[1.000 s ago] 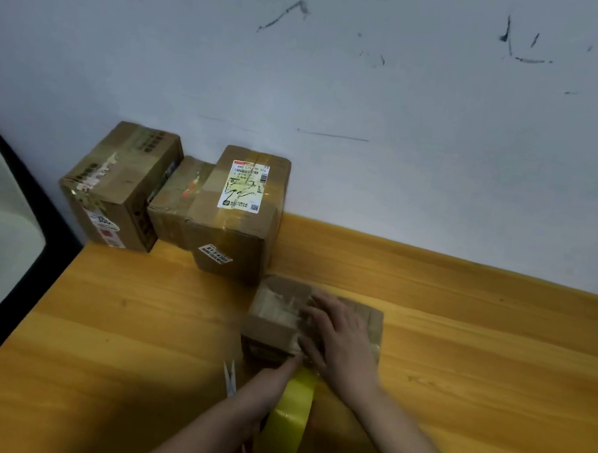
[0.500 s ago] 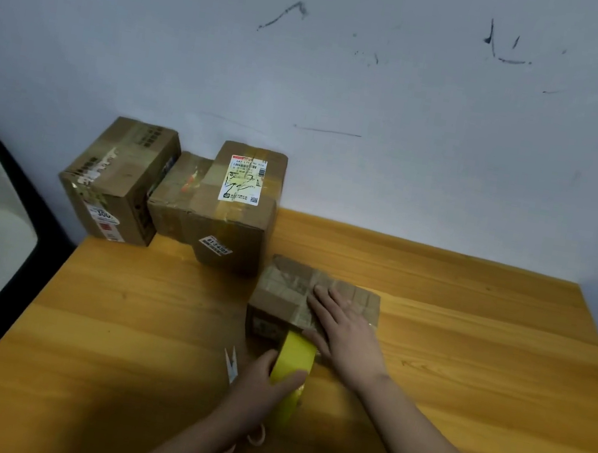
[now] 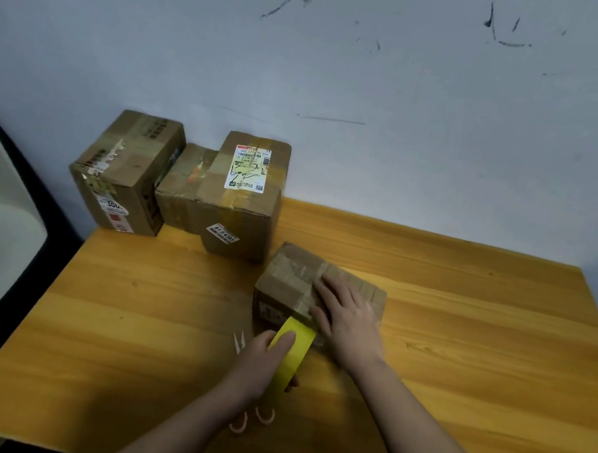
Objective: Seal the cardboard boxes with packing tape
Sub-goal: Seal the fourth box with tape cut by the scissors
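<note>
— Item one, largest: what lies under your hands?

— The table (image 3: 465, 348), orange-yellow wood with long grain, smooth and flat. Beyond my grip, against the wall, three taped boxes: tall labelled box (image 3: 246, 195), left box (image 3: 127, 169), and low middle box (image 3: 185, 186), all scuffed brown cardboard with worn stickers.

— Item two, the piece in work?

— The small box (image 3: 292, 283), squat, brown, glossy clear tape already crossing its top. It sits directly under my right hand (image 3: 347, 319), which lies flat and open on the lid, pressing, closed on nothing.

— Item three?

— The tape roll (image 3: 289, 357), yellow, a stiff hoop on edge, just nearer me than the box. My left hand (image 3: 263, 360) is wrapped around it, fingers over the rim. Scissors (image 3: 253, 417), pale handles, lie partly under that wrist.

— Advice for the step?

— My judgement: keep the lid pinned, draw the strip taut and straight over the seam, then rub it down so no bubbles lift.
</note>
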`<state>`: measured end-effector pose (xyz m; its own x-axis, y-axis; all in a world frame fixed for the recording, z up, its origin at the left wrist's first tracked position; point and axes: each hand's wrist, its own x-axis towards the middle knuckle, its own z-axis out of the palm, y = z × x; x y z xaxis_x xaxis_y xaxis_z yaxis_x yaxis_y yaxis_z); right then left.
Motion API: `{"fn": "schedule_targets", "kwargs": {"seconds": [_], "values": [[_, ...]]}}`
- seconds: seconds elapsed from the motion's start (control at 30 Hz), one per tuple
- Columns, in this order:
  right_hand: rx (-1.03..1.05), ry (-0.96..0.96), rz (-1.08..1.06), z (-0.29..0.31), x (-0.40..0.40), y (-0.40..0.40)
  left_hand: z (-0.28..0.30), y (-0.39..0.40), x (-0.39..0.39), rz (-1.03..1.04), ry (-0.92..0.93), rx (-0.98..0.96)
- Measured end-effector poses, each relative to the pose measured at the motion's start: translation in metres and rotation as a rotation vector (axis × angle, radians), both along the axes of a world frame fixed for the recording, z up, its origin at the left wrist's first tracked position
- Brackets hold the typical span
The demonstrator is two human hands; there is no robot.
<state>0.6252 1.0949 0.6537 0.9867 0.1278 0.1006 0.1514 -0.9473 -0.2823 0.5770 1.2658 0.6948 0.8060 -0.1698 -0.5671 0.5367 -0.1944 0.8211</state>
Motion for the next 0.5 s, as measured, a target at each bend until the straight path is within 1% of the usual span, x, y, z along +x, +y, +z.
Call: {"fn": "schedule_targets", "kwargs": {"seconds": [0.13,0.2,0.27,0.4,0.5], "values": [[-0.034,0.024,-0.017,0.000,-0.003,0.003,-0.008,-0.004,-0.008,0.024,-0.109,0.076],[-0.040,0.033,-0.024,0.000,-0.002,0.002,-0.013,-0.004,-0.008,0.053,-0.044,0.078],[-0.049,0.038,-0.019,0.001,-0.003,0.003,-0.020,-0.002,-0.009,0.105,0.058,0.035],[-0.077,0.050,-0.001,0.004,-0.005,0.003,-0.035,0.001,-0.010,0.024,0.152,0.131],[-0.148,0.015,0.012,0.005,-0.004,0.003,-0.042,0.000,-0.006,0.016,0.171,0.142]]}}
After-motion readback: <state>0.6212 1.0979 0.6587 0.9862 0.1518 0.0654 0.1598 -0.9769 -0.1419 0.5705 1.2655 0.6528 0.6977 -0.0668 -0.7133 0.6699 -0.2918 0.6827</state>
